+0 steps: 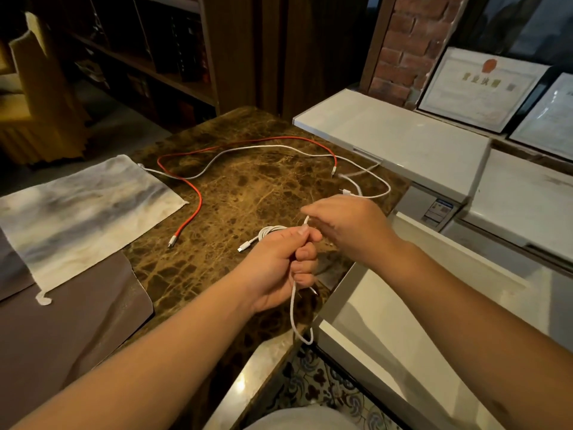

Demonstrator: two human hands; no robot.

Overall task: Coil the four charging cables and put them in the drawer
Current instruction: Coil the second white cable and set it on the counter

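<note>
My left hand (283, 265) grips a white charging cable (293, 311); a loop of it hangs below the fist past the table's edge. My right hand (347, 231) pinches the same cable just above the left fist. A coiled white cable (266, 232) lies on the marble table (242, 193) right behind my left hand, its plug pointing toward me. A red cable (192, 184) sprawls uncoiled across the table. A long white cable (248, 148) lies stretched from the cloth to the right. Another white cable (376, 184) loops behind my right hand.
A pale cloth (80, 218) and a brown cloth (77, 330) cover the table's left part. White chest freezers (403, 141) stand to the right, with framed certificates (477, 88) on them. Patterned floor tiles (325, 389) show below the table's edge. No drawer is in view.
</note>
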